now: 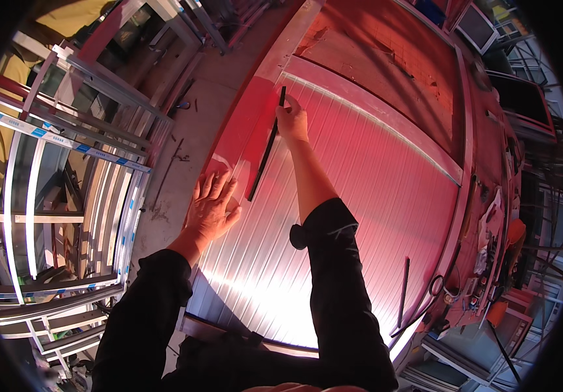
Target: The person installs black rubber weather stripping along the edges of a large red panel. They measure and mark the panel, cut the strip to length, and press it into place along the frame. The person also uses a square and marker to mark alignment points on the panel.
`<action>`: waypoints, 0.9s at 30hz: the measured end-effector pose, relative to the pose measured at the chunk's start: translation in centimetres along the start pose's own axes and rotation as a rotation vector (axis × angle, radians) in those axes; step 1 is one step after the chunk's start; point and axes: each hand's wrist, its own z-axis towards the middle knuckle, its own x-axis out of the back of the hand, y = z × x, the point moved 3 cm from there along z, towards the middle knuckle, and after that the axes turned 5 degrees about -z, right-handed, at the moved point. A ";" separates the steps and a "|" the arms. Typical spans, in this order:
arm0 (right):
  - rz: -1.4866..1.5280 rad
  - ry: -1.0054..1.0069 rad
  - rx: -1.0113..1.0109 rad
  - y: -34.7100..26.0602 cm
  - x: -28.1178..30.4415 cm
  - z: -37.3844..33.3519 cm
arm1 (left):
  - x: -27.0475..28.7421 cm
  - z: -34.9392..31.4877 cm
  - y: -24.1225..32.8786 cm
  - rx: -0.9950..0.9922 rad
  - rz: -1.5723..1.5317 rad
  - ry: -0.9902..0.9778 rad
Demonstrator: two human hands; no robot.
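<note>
A ribbed metal panel (360,189), washed in red light with a bright glare near me, lies in a frame in front of me. Along its left part runs a thin, straight black strip (266,153), slanting from upper right to lower left. My right hand (292,122) is closed at the strip's far end, thumb and fingers pinching it. My left hand (212,208) rests palm down with fingers spread on the panel's left edge, just left of the strip's near end and apart from it.
A second black strip (403,294) lies on the panel's right side, near a black cable loop (436,285). Metal frames (66,137) stand stacked at the left. Tools and orange-handled items (497,312) clutter the right. Beyond a crossbar (373,108) lies a reddish board (386,72).
</note>
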 end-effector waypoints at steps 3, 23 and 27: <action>0.001 -0.055 -0.034 -2.5 -0.4 1.7 | 0.0 -0.2 -0.1 0.026 0.003 -0.036; 0.036 -0.242 -0.012 -3.6 -0.1 5.1 | 0.3 0.2 -0.3 0.090 0.006 -0.118; -0.038 -0.126 0.062 -1.6 -1.3 6.3 | 0.1 0.0 -0.4 0.097 -0.020 -0.105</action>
